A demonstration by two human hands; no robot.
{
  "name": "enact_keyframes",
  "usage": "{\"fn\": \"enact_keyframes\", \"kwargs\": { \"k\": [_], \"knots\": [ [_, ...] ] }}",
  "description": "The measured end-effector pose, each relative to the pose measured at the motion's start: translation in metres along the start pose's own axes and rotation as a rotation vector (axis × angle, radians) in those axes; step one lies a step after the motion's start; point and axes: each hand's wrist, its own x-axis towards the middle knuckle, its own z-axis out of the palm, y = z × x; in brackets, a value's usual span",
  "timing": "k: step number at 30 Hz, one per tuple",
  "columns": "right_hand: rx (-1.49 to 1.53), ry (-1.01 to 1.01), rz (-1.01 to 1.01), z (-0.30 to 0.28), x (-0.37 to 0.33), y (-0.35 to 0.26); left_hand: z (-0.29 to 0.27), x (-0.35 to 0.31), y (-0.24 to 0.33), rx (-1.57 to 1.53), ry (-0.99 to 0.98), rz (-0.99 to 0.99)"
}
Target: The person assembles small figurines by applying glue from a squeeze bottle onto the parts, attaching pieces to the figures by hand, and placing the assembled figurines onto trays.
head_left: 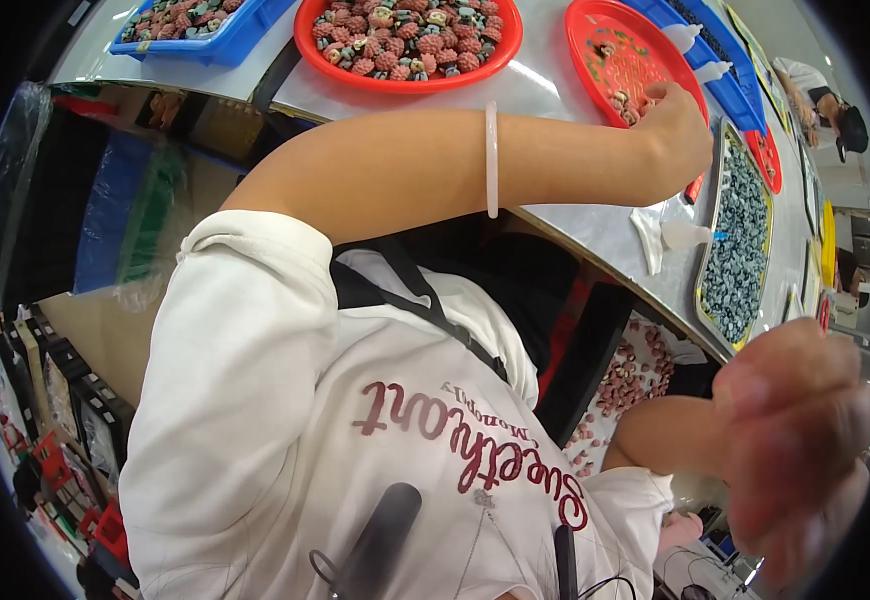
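My left hand (pixel 673 145), below a pale bangle, reaches over the near edge of a red plate (pixel 580 45). Its fingers are curled beside a few small pink pieces (pixel 630 105); whatever they hold is hidden. My right hand (pixel 795 440) is raised large and blurred at the right, its fingers folded together. I cannot make out anything in it. A red bowl (pixel 307 58) left of the plate is heaped with pink knobbly pieces (pixel 395 45) and dark ones. Small dark blue-green pieces (pixel 740 240) cover a shallow tray (pixel 703 290) right of my left hand.
Blue trays (pixel 230 48) stand at the far left and far right (pixel 745 95). A squeeze bottle (pixel 683 235) lies beside a white cloth (pixel 647 240) on the metal table (pixel 595 225). Loose pink pieces (pixel 635 375) lie below its edge. Another person (pixel 815 95) is at the far right.
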Motion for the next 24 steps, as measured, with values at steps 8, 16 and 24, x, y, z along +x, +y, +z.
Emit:
{"fn": "enact_keyframes", "kwargs": {
  "k": [8, 16, 24],
  "knots": [
    [-0.048, 0.044, -0.260, -0.072, -0.078, -0.022, -0.002, -0.004, 0.007, -0.162, 0.192, -0.020],
    [-0.333, 0.065, -0.527, -0.075, -0.038, -0.057, -0.050, -0.044, -0.018, -0.610, 0.146, -0.032],
    [-0.331, 0.139, -0.438, -0.054, 0.030, -0.037, -0.185, -0.155, -0.111, -0.538, 0.195, 0.061]
  ]
}}
